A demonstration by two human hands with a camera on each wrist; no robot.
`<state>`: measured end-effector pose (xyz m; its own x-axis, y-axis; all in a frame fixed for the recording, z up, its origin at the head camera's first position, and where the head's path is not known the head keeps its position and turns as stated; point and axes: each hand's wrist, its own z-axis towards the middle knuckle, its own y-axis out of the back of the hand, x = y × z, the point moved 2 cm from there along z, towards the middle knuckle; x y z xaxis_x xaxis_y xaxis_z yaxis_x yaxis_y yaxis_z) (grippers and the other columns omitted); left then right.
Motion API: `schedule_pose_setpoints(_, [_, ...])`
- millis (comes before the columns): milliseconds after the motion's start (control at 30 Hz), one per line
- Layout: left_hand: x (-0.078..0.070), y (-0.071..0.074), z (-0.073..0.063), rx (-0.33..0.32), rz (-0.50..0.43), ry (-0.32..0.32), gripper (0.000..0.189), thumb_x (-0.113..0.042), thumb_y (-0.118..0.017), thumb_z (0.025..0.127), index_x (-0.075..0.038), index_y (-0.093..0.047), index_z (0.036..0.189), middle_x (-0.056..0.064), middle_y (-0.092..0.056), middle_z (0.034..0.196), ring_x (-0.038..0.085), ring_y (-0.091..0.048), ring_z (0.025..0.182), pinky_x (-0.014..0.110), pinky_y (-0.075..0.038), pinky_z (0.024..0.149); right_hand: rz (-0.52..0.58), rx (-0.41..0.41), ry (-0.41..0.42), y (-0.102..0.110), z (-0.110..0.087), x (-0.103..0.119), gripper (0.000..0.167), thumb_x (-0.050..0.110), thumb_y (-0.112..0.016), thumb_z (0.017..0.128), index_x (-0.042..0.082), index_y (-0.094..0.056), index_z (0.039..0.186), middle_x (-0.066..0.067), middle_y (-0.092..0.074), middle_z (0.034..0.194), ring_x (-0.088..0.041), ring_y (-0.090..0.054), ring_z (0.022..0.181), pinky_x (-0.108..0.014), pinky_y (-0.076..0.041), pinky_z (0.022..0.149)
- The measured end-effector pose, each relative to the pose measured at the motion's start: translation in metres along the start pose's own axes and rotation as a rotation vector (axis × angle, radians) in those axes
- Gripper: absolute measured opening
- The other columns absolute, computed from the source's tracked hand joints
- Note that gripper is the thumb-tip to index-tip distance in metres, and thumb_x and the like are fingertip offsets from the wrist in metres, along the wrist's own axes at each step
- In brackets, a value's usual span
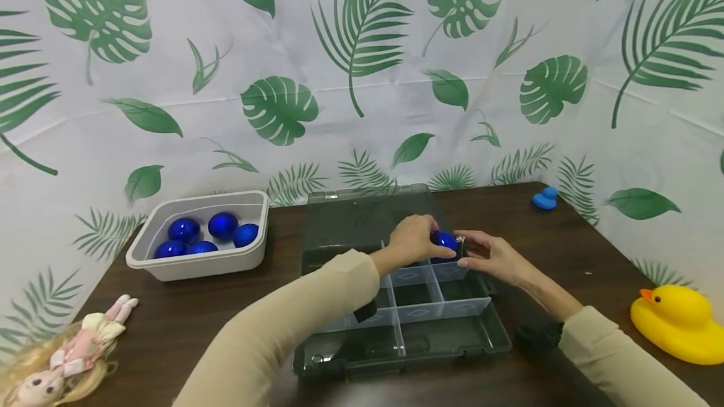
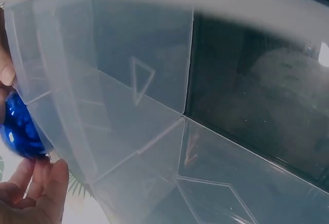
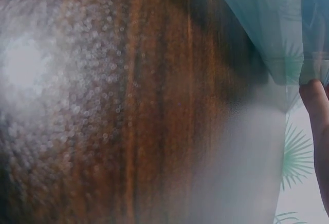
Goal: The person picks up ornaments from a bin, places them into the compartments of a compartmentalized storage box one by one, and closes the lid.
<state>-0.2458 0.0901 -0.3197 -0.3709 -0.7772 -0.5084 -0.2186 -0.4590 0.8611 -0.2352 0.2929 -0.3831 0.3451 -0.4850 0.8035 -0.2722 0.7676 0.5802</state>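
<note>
Blue and shiny, the ball (image 1: 444, 241) sits over a back slot of the clear box (image 1: 435, 313) on the desk (image 1: 565, 250). My left hand (image 1: 415, 238) pinches it; my right hand (image 1: 492, 256) touches it with loose fingers. I think it could slip and roll off.

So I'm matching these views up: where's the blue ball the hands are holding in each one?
Head: blue ball at centre, between both hands, over the organizer's back compartments.
Left wrist: at the left edge, beside fingers.
Right wrist: not in it.
Shared landmark: the clear divider box.
</note>
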Motion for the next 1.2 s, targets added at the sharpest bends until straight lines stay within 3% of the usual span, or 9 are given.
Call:
schedule_pose_setpoints(167, [0.008,0.006,-0.006,0.043,-0.082,0.005,0.053,-0.044,-0.076,0.076,-0.011,-0.062,0.116,0.000,-0.065,0.106,0.014,-0.060,0.094,0.025,-0.050,0.076,-0.012,-0.009,-0.004,0.000,-0.003,-0.001,0.060,0.012,-0.067,0.088,-0.009,-0.039,0.136,-0.030,-0.042,0.137,-0.044,-0.044,0.125,-0.034,-0.042,0.096])
schedule_pose_setpoints(333, [0.032,0.033,-0.027,0.069,-0.323,-0.023,0.049,-0.035,-0.074,0.081,-0.009,-0.061,0.119,0.005,-0.066,0.111,0.017,-0.061,0.101,0.028,-0.051,0.083,-0.057,-0.027,-0.019,0.002,-0.011,-0.003,0.060,0.014,-0.067,0.088,-0.008,-0.039,0.137,-0.029,-0.042,0.138,-0.045,-0.043,0.125,-0.031,-0.043,0.095])
schedule_pose_setpoints(433, [0.063,0.061,-0.041,0.024,-0.454,-0.026,0.044,-0.028,-0.071,0.084,-0.007,-0.060,0.122,0.009,-0.065,0.114,0.021,-0.061,0.105,0.032,-0.051,0.085,-0.083,-0.039,-0.007,0.006,-0.016,-0.002,0.060,0.013,-0.067,0.087,-0.008,-0.040,0.137,-0.029,-0.044,0.137,-0.045,-0.044,0.123,-0.025,-0.045,0.094])
schedule_pose_setpoints(533, [0.113,0.093,-0.055,-0.064,-0.540,0.021,0.044,-0.024,-0.067,0.088,-0.003,-0.057,0.125,0.015,-0.062,0.120,0.026,-0.059,0.109,0.036,-0.051,0.089,-0.098,-0.044,0.008,0.007,-0.017,0.000,0.060,0.011,-0.067,0.087,-0.008,-0.040,0.136,-0.029,-0.045,0.136,-0.045,-0.045,0.121,-0.022,-0.045,0.092])
schedule_pose_setpoints(633, [0.172,0.119,-0.070,-0.161,-0.537,0.112,0.046,-0.022,-0.064,0.091,0.002,-0.053,0.128,0.022,-0.058,0.125,0.032,-0.056,0.114,0.041,-0.048,0.094,-0.103,-0.043,0.015,0.007,-0.016,-0.001,0.059,0.011,-0.067,0.087,-0.008,-0.041,0.136,-0.030,-0.045,0.135,-0.036,-0.048,0.121,-0.020,-0.046,0.092])
schedule_pose_setpoints(800, [0.244,0.138,-0.094,-0.172,-0.447,0.265,0.050,-0.021,-0.060,0.093,0.006,-0.046,0.133,0.028,-0.050,0.131,0.038,-0.049,0.121,0.046,-0.041,0.101,-0.093,-0.043,0.020,0.007,-0.013,-0.003,0.059,0.012,-0.067,0.087,-0.009,-0.040,0.136,-0.031,-0.045,0.135,0.010,-0.047,0.114,-0.011,-0.043,0.090])
schedule_pose_setpoints(933, [0.265,0.141,-0.101,-0.108,-0.392,0.300,0.053,-0.017,-0.061,0.091,0.009,-0.043,0.134,0.030,-0.046,0.134,0.040,-0.047,0.122,0.048,-0.041,0.100,-0.077,-0.038,0.031,0.005,-0.008,-0.001,0.059,0.012,-0.067,0.087,-0.009,-0.041,0.136,-0.031,-0.044,0.135,0.011,-0.045,0.115,-0.008,-0.041,0.090])
schedule_pose_setpoints(1067, [0.271,0.141,-0.100,-0.051,-0.323,0.321,0.057,-0.018,-0.066,0.088,0.008,-0.044,0.134,0.030,-0.046,0.134,0.040,-0.048,0.119,0.048,-0.044,0.097,-0.061,-0.030,0.045,0.001,-0.003,0.001,0.057,0.010,-0.066,0.087,-0.009,-0.041,0.135,-0.031,-0.044,0.135,0.007,-0.046,0.117,-0.008,-0.041,0.090])
schedule_pose_setpoints(1200, [0.273,0.140,-0.098,-0.059,-0.171,0.318,0.057,-0.019,-0.070,0.084,0.008,-0.049,0.130,0.029,-0.051,0.130,0.041,-0.048,0.119,0.050,-0.038,0.101,-0.047,-0.023,0.043,-0.003,0.000,0.003,0.057,0.009,-0.066,0.087,-0.009,-0.041,0.135,-0.031,-0.045,0.135,0.005,-0.047,0.118,-0.009,-0.041,0.091])
